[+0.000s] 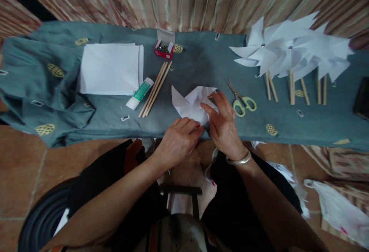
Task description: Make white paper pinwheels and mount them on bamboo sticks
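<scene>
A white paper pinwheel, with its blades folded in toward the middle, lies near the table's front edge. My left hand has its fingers closed on the near edge of the paper. My right hand, wearing a silver bangle, grips the right side with bent fingers, their tips on a blade. Its thumb is partly hidden. Just right of that hand, green-handled scissors lie with their blades pointing away. To the left are thin wooden sticks and a glue stick.
A stack of white paper is at the left. Behind the sticks stands an open red box of small metal pins. Several finished pinwheels on sticks overlap at the back right. A dark object sits at the far right edge.
</scene>
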{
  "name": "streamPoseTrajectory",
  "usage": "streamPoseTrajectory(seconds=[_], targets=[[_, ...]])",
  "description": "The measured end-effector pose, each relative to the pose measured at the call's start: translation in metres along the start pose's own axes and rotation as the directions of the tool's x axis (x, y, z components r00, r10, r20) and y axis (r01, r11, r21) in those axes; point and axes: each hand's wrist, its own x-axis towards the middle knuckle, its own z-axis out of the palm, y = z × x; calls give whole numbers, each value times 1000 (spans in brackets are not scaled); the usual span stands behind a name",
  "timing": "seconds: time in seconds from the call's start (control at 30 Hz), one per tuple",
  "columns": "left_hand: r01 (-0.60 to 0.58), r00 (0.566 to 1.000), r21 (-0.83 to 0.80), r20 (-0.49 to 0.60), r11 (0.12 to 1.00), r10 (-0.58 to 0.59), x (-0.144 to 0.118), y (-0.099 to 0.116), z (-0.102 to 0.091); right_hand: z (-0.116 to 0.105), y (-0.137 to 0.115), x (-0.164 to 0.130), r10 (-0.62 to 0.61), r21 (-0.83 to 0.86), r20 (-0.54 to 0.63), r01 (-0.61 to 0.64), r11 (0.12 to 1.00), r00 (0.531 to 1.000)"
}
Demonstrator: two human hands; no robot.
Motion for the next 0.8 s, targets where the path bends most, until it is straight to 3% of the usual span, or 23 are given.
streamPoseTrajectory(seconds=[0.2, 0.37, 0.57, 0.7, 0.8], targets=[[-68, 994, -98, -90, 993, 60, -2, 5, 0, -11, 9, 2, 19, 49, -14, -19, 999, 1000], [-20, 988, -182, -157, 983, -9, -3, -5, -5, -15, 13, 4, 32, 64, -22, -30, 998, 999], [107, 980, -7, -168, 994, -107, 1, -29, -6, -23, 22, 10, 93, 142, -97, -79, 987, 991], [132, 982, 37, -143, 991, -125, 6, -32, -3, -18, 33, 19, 178, 227, -114, -149, 962, 977], [139, 984, 31, -113, 990, -135, 10, -32, -2, -8, 38, 27, 207, 190, -104, -185, 964, 973]])
